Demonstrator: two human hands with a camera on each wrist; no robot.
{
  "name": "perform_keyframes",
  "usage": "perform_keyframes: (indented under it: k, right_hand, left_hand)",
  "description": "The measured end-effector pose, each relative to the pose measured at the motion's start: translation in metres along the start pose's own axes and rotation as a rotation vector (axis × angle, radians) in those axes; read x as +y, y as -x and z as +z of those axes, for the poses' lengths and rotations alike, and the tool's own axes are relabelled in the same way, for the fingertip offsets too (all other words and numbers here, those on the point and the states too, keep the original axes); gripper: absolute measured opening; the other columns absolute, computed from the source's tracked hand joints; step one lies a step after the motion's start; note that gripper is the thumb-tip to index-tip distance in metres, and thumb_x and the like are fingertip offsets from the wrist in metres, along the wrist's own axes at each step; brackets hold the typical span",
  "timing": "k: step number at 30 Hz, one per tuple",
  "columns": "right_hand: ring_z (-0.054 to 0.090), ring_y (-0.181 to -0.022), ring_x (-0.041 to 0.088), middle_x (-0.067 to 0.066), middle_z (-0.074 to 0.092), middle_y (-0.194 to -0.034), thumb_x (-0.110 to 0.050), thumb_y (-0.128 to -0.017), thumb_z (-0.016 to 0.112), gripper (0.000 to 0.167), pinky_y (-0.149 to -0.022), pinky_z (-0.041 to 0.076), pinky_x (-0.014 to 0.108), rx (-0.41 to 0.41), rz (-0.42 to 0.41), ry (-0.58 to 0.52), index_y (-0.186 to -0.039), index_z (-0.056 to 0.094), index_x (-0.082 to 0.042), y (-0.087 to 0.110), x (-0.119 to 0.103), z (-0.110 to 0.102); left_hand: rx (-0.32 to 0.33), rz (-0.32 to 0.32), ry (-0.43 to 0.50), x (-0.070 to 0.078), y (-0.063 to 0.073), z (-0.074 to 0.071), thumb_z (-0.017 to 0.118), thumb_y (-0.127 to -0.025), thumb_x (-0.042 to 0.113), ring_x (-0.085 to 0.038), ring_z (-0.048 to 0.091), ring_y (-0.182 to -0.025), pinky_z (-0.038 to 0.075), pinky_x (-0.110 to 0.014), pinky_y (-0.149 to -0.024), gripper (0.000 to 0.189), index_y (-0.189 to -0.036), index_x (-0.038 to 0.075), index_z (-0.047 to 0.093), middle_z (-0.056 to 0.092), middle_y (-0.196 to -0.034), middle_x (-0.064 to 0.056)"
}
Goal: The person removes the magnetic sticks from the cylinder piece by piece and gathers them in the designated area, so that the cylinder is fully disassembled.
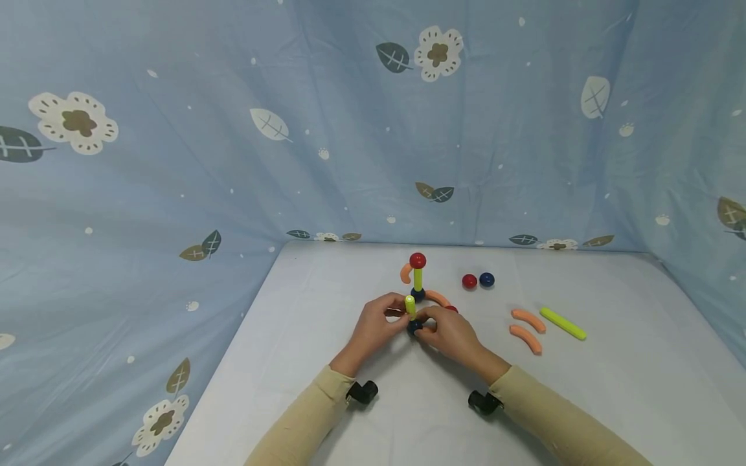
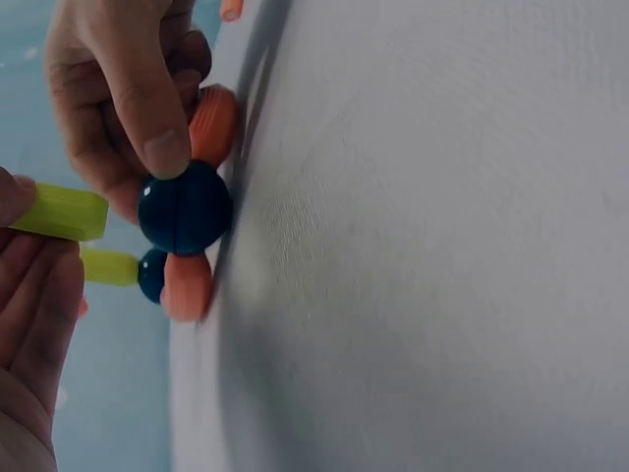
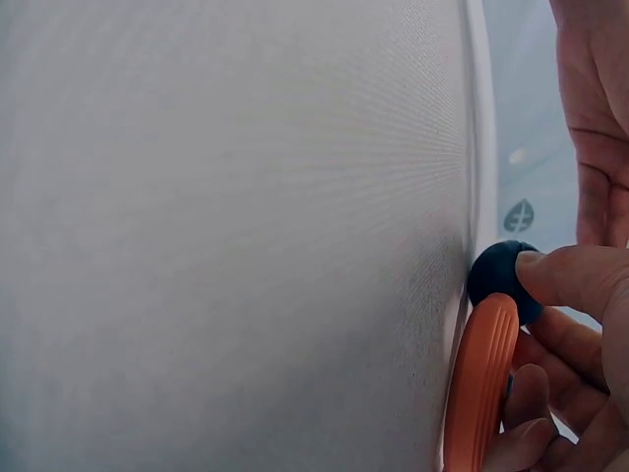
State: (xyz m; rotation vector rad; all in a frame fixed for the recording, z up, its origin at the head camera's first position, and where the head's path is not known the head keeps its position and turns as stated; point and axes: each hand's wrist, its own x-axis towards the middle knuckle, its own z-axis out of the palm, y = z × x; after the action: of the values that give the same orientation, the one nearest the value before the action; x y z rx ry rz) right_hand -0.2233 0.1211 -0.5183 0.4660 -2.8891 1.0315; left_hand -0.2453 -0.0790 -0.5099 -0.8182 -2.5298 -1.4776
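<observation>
My left hand (image 1: pixel 375 329) pinches a yellow-green stick (image 1: pixel 410 307), held upright above a dark blue ball (image 1: pixel 414 326). In the left wrist view a small gap shows between the stick's lower end and the ball. Thumb and fingers of my right hand (image 1: pixel 454 335) pinch that ball low on the table. Orange curved pieces (image 2: pixel 214 123) adjoin the ball on two sides in the left wrist view. Just behind stands another yellow-green stick (image 1: pixel 418 279), with a red ball (image 1: pixel 418 261) on top and a blue ball (image 1: pixel 418 295) at its foot.
To the right lie two orange curved pieces (image 1: pixel 526 340) and a loose yellow-green stick (image 1: pixel 563 323). A red ball (image 1: pixel 469 281) and a blue ball (image 1: pixel 487 279) sit farther back. The white table (image 1: pixel 326 285) meets a patterned blue curtain (image 1: pixel 350 162).
</observation>
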Motion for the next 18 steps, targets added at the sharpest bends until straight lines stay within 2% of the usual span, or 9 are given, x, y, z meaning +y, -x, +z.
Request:
perform_keyframes:
  k: [6,14,18]
  right_hand:
    - [0.06,-0.076,0.007,-0.007,0.073,-0.101,-0.018,-0.084,0.085,0.027,-0.065,0.051,0.028,0.024,-0.022,-0.002,-0.109,0.076,-0.016,0.001,0.001,0.001]
    - [0.06,-0.072,0.005,-0.004,0.074,-0.104,-0.019,-0.084,0.084,0.028,-0.063,0.052,0.026,0.007,0.004,0.007,-0.11,0.075,-0.017,0.003,-0.002,0.0]
    - [0.059,-0.072,0.006,-0.004,0.074,-0.104,-0.019,-0.084,0.084,0.028,-0.062,0.052,0.025,0.003,0.016,0.006,-0.11,0.075,-0.017,0.003,-0.003,0.0]
  left_hand:
    - [0.026,-0.077,-0.029,-0.007,0.006,-0.008,0.076,-0.092,0.01,-0.011,0.068,-0.097,0.057,-0.025,-0.084,0.021,-0.11,0.014,0.068,0.071,-0.103,0.002]
    - [0.139,-0.254,-0.141,-0.022,0.018,-0.022,0.079,-0.089,0.013,-0.011,0.065,-0.081,0.056,-0.026,-0.07,0.016,-0.101,0.011,0.067,0.068,-0.09,0.002]
    - [0.177,-0.344,-0.15,-0.028,0.022,-0.03,0.079,-0.088,0.013,-0.013,0.066,-0.081,0.056,-0.026,-0.066,0.018,-0.103,0.01,0.07,0.069,-0.091,0.0]
